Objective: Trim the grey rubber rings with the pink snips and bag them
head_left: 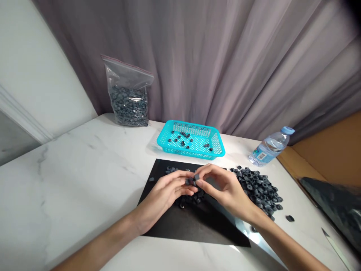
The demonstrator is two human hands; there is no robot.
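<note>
The thumb and forefinger of the right hand (229, 188) are pinched on a small grey piece (196, 177), while the fingers of the left hand (169, 190) are drawn together around dark pieces (191, 182), too blurred to count. Both hands meet above the middle of the black mat (194, 226); under them lies a loose cluster (199, 196), partly hidden, and one stray piece (152, 179) sits by the mat's left edge. Past the mat's far edge, the turquoise basket (222, 149) holds only a thin scatter of pieces (182, 143), so the work looks to be at an early stage if that is where finished ones go. Much seems left: a big heap (259, 192) spreads beyond the mat's right edge, with a lone piece (290, 218) nearer the right edge of the worktop (70, 188). At the worktop's far edge, left of the basket, a clear bag (129, 105) about half full of similar pieces stands upright; whether those are done or waiting, I cannot tell.
</note>
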